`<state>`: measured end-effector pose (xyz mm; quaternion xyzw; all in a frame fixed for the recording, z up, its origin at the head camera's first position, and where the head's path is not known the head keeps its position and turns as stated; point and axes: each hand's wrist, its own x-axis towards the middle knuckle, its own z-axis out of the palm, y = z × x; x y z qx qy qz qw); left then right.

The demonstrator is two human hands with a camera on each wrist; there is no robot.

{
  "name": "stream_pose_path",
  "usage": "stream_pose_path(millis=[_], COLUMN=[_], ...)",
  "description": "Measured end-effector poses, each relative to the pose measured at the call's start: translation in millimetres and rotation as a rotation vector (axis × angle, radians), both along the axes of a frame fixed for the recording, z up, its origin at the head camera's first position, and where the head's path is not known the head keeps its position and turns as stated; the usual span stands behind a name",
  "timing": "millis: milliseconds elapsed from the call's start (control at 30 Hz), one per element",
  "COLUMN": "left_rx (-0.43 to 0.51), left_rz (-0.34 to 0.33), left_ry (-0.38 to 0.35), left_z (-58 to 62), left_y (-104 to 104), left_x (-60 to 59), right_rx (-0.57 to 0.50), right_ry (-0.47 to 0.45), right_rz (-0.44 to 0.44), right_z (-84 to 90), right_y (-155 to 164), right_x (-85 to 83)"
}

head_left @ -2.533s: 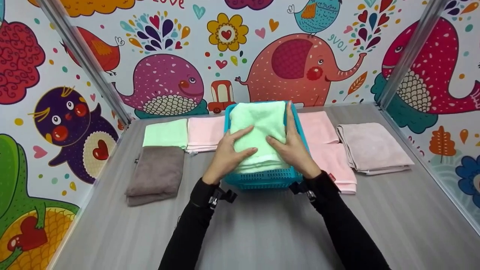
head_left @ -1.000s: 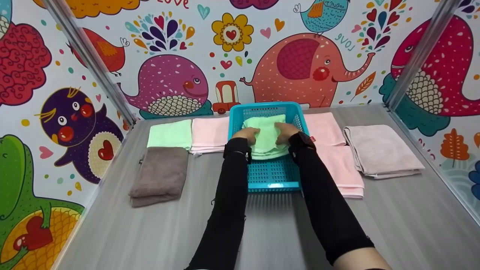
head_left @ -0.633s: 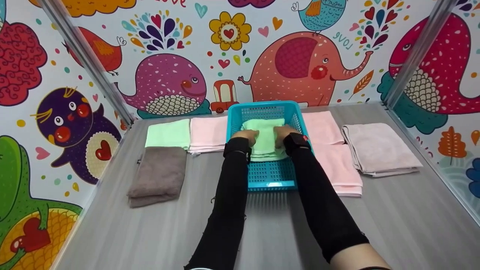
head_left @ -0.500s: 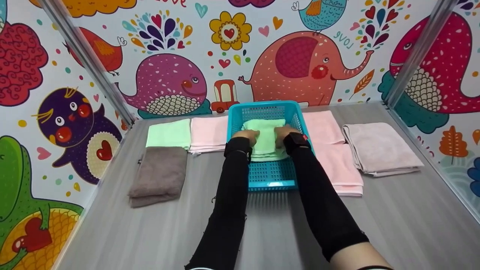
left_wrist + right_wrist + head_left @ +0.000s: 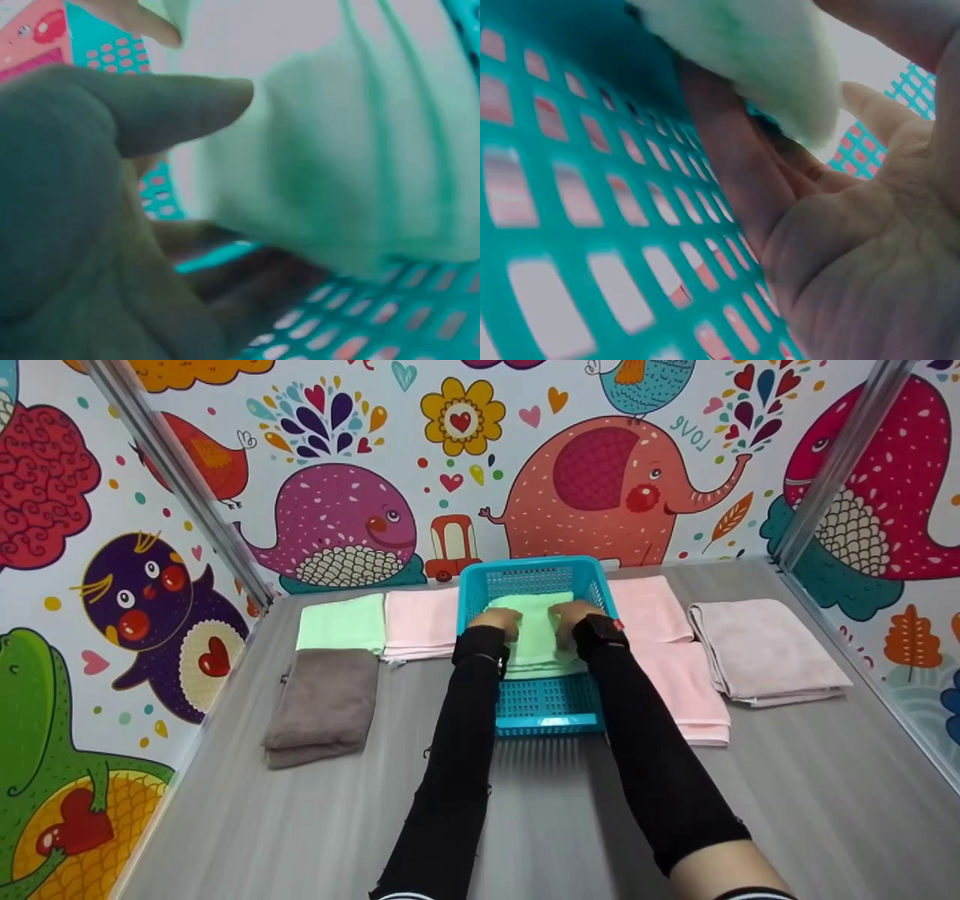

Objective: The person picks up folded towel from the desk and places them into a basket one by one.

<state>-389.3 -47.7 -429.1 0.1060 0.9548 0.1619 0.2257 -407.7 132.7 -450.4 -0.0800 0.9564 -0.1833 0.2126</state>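
Note:
A folded light green towel (image 5: 538, 636) lies low inside the blue-green perforated basket (image 5: 551, 725). My left hand (image 5: 499, 620) holds its left edge, thumb on top and fingers reaching beneath, as the left wrist view shows on the towel (image 5: 330, 142). At the opposite edge my right hand (image 5: 571, 619) holds it too. In the right wrist view the fingers (image 5: 731, 150) run under the towel (image 5: 772, 67), close along the perforated basket wall (image 5: 577, 195). The towel's underside is hidden in the head view.
Left of the basket lie a green towel (image 5: 341, 622), a pink towel (image 5: 421, 622) and a brown towel (image 5: 322, 706). On the right are two pink towels (image 5: 651, 611) and a larger pale pink one (image 5: 769, 651). Patterned walls (image 5: 465, 472) enclose the grey table (image 5: 300, 832).
Both hands have lowered the green towel from above the basket's rim down into it, uncovering the rim and front part. Over the last half second the hands hardly move.

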Motion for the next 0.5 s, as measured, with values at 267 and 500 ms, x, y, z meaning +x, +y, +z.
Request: stream_pose_path(millis=[267, 500], left_rx=[0.073, 0.322], left_rz=[-0.048, -0.053], left_ry=[0.194, 0.421], left_z=[33.0, 57.3], left_y=[-9, -85], left_x=[6.1, 42.4], right_rx=[-0.057, -0.178], right_ry=[0.108, 0.253], right_rz=[0.075, 0.083], right_z=[52.9, 76.0], right_y=[5, 41], right_x=[10.2, 23.5])
